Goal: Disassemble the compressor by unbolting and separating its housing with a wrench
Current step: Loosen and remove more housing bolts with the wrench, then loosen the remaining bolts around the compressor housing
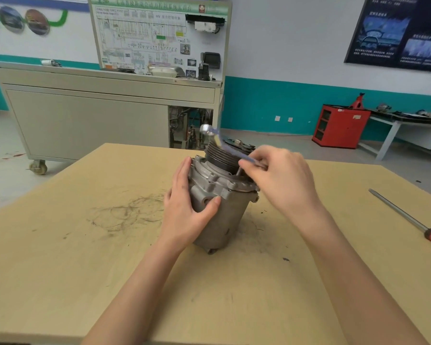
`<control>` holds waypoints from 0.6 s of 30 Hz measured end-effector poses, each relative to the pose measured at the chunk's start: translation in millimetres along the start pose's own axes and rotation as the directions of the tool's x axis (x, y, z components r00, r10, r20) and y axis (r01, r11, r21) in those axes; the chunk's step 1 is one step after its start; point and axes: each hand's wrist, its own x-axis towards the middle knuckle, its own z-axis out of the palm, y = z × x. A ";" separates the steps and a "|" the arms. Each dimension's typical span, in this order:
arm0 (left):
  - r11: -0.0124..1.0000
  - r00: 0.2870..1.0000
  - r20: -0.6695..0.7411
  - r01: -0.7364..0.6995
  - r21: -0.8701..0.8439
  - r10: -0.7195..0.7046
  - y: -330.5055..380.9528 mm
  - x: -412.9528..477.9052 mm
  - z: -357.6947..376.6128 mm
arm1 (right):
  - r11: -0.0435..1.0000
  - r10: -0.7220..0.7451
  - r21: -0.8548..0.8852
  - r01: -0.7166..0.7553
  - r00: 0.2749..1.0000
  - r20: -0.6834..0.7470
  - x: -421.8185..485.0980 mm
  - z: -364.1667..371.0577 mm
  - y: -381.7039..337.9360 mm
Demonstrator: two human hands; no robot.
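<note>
Item: compressor [219, 210], grey cast-metal housing, ribbed dark pulley on top, upright at table [85, 245] centre. Left hand [184, 210] cups its 9 o'clock flank, fingers pressed together. Right hand [281, 180] pinches wrench [224, 143], chrome, blurred, at a 1 o'clock flange bolt. Risk: the wrench slipping off the bolt head, or the housing tipping under torque. Screwdriver [408, 220] at 3 o'clock.
</note>
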 end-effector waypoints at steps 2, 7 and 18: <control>1.000 1.000 0.013 0.013 -0.006 -0.013 1.9 0.1 -1.3 | 0.997 0.044 0.061 -0.041 0.998 -0.055 6.3 -12.7 14.1; 0.996 0.996 0.072 0.046 0.072 -0.051 13.8 2.0 -7.8 | 0.933 0.359 -0.035 -0.358 0.933 0.034 11.6 -24.2 99.4; 0.786 0.996 -0.024 0.085 0.612 -0.088 70.8 19.4 31.1 | 0.724 0.676 -0.484 -0.491 0.648 0.352 -6.0 40.0 188.6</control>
